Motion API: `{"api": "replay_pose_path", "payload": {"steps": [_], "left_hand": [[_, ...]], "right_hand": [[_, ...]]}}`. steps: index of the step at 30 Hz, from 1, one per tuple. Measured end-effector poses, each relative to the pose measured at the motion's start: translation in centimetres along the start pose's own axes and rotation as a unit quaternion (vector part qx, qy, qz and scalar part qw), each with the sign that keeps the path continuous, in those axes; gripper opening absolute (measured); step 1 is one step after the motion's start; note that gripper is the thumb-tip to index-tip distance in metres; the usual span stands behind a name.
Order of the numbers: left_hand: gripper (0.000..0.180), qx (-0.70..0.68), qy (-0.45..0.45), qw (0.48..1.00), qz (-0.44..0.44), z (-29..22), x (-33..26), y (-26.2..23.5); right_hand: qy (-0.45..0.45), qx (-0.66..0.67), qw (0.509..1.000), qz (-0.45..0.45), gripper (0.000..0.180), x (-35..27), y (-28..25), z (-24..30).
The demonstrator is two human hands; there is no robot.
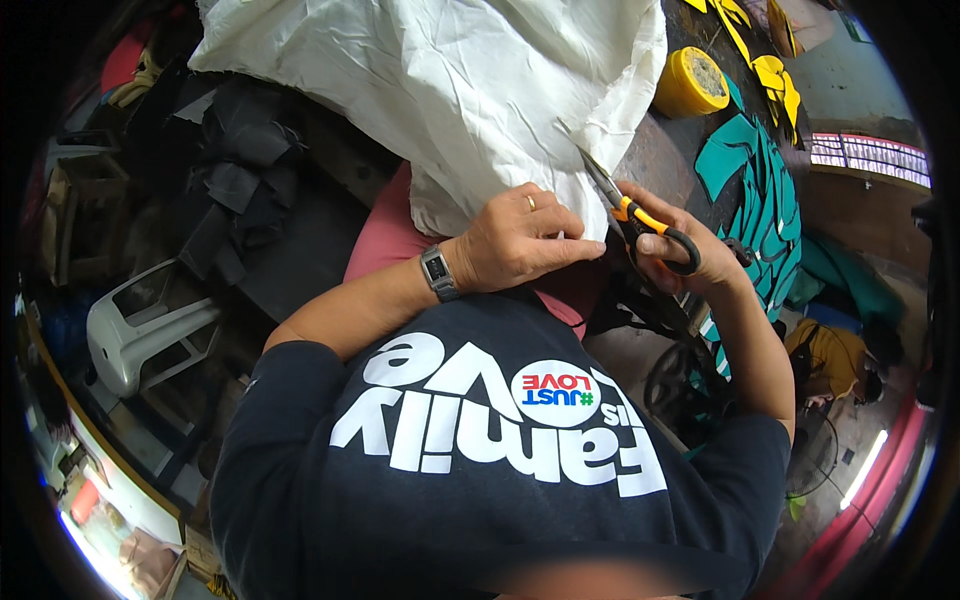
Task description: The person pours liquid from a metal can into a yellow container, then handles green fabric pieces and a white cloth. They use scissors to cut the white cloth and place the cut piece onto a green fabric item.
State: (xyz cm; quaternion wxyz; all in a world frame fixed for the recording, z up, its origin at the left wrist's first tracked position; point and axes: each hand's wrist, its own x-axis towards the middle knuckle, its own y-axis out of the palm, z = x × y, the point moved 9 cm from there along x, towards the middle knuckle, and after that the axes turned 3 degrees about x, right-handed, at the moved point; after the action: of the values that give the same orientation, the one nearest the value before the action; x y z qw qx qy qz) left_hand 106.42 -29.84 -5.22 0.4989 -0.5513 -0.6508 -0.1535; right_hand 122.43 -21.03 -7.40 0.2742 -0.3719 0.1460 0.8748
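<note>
A large sheet of cream fabric (440,80) lies crumpled over the table in the upper middle. My left hand (520,240) presses and pinches its near edge; a ring is on one finger and a grey watch (438,272) on the wrist. My right hand (680,250) grips scissors (625,205) with orange and black handles. Their blades are apart and point up-left into the fabric's edge, just right of my left fingers. A pink cloth (385,235) lies under the cream fabric by my left forearm.
A yellow round tub (690,85) stands at the upper right of the table. Teal cut pieces (760,190) and yellow cut pieces (775,75) lie on the right. Black fabric scraps (235,170) pile up on the left above a white plastic stool (140,325).
</note>
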Motion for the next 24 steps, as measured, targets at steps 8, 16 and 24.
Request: {"api": "replay_pose_path", "payload": {"steps": [8,16,24], "left_hand": [[0.028,-0.019,0.011,1.000,-0.004,-1.0,0.6,-1.4],[0.023,-0.051,-0.001,0.999,-0.001,-1.4,0.2,-1.7],[0.026,-0.074,0.005,0.997,0.002,-2.1,-0.1,-1.8]], "right_hand": [[-0.064,0.035,0.997,0.039,0.106,2.5,0.8,1.7],[-0.048,-0.028,0.998,-0.009,0.085,1.9,1.1,3.1],[-0.049,-0.010,0.999,-0.009,0.055,4.5,0.9,3.5]]}}
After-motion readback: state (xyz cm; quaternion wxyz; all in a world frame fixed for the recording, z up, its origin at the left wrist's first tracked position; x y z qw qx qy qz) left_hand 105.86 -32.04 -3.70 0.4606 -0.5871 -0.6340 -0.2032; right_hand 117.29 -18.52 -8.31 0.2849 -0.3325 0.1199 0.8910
